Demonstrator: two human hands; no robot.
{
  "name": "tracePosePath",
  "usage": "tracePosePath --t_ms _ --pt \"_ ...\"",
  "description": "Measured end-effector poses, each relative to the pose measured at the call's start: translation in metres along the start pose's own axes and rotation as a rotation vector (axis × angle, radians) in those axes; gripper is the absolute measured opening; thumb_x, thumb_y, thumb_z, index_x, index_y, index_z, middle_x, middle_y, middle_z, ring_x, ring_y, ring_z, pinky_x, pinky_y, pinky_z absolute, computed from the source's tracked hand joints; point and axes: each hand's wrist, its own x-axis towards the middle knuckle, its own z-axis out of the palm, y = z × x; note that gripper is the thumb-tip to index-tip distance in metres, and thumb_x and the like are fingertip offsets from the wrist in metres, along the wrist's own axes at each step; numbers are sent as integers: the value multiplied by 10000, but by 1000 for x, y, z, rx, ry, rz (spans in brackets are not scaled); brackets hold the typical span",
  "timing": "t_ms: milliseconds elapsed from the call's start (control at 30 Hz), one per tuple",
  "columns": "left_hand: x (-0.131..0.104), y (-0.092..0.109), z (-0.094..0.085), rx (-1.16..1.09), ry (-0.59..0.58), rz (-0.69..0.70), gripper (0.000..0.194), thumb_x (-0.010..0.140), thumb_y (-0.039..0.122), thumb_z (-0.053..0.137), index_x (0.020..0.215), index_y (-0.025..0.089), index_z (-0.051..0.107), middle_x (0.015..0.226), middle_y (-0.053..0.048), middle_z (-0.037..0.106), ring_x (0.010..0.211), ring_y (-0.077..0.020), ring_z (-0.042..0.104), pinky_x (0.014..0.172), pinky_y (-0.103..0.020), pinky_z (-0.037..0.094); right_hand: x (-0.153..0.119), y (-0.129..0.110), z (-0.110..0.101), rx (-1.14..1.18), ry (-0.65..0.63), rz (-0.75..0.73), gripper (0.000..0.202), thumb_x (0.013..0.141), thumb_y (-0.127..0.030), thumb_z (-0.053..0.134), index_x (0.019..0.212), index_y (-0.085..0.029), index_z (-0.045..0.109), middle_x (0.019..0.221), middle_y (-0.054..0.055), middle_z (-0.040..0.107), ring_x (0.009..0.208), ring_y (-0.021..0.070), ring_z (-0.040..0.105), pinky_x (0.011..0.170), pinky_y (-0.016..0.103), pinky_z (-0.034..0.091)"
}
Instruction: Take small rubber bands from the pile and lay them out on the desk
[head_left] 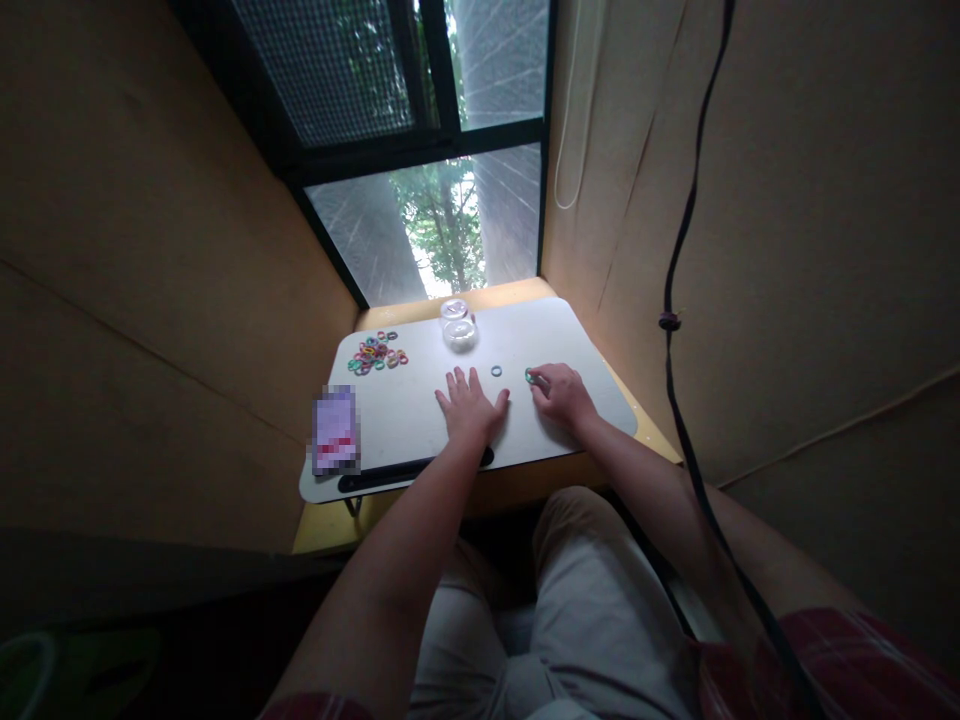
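Note:
My left hand [470, 408] lies palm down on the white tabletop [405, 415], its fingers spread and nothing in them. To its right, my right hand [562, 395] pinches a small green hair tie [529, 377] between thumb and fingertips, at the table surface. A single grey-blue hair tie [496, 375] rests between the two hands, touched by neither. Several hair ties in mixed colours form a loose heap [371, 353] at the back left. Behind my left hand stands a small clear round container [460, 335], with what looks like its lid [453, 309] behind it.
A blurred purple packet or card [335, 430] lies at the table's left edge. Along the front edge runs a black ledge [390, 471]. Walls close in on both sides, a window [442, 220] is behind, and a black cord [681, 400] hangs at right.

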Motion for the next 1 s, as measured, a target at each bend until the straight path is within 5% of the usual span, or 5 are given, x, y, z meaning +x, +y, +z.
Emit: tracePosePath --t_ms 700,833,1000 --pt "-3 1 -4 1 38 46 770 873 608 342 1484 145 274 1591 -132 184 1476 -335 61 1161 -594 123 0 0 0 -17 3 0 261 780 -201 586 1025 -200 676 1033 89 702 986 273 571 899 419 407" --pt "-7 2 -7 -87 94 178 560 882 468 454 1365 183 448 1487 -119 393 1430 -300 239 1169 -494 223 -1 3 4 -12 31 -15 261 775 -192 590 1020 -193 680 1015 86 705 968 265 581 897 411 417" --pt "-14 -11 -9 -400 89 242 406 804 274 588 1195 175 542 1221 -114 568 1117 -222 558 1011 -386 452 0 8 4 48 47 -36 226 763 -120 552 928 -170 698 905 84 709 867 234 595 869 378 453"
